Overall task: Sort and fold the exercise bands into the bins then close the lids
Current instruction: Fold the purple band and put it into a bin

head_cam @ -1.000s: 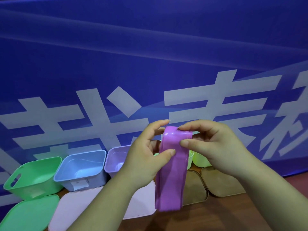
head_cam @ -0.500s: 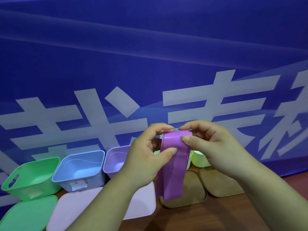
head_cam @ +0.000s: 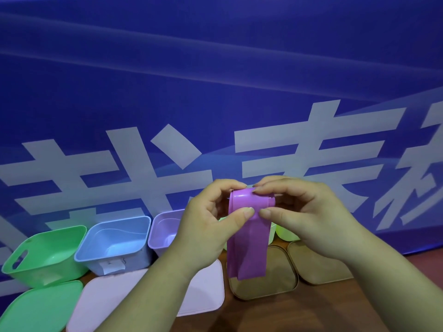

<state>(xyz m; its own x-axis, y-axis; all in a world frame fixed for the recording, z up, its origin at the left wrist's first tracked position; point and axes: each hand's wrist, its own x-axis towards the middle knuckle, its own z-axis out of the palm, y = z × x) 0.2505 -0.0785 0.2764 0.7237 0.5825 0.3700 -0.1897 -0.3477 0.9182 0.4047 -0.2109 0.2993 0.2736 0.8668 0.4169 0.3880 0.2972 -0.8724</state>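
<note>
A purple exercise band (head_cam: 248,248) hangs folded in the air above the table, pinched at its top by both hands. My left hand (head_cam: 211,226) grips its left edge between thumb and fingers. My right hand (head_cam: 302,212) grips the top right the same way. Behind stand open bins: a green bin (head_cam: 43,252), a blue bin (head_cam: 115,240) and a purple bin (head_cam: 165,228), the last partly hidden by my left hand. Yellow-green bins (head_cam: 285,233) peek out behind the band and my right hand.
Lids lie flat on the wooden table in front of the bins: a green lid (head_cam: 36,307), pink lids (head_cam: 107,300), two tan lids (head_cam: 261,287). A blue banner with white characters (head_cam: 215,92) rises right behind the bins.
The hanging part of the purple band has become shorter as it was folded up; its lower end rose from the pink lid's level. Both hands stayed together at its top.
</note>
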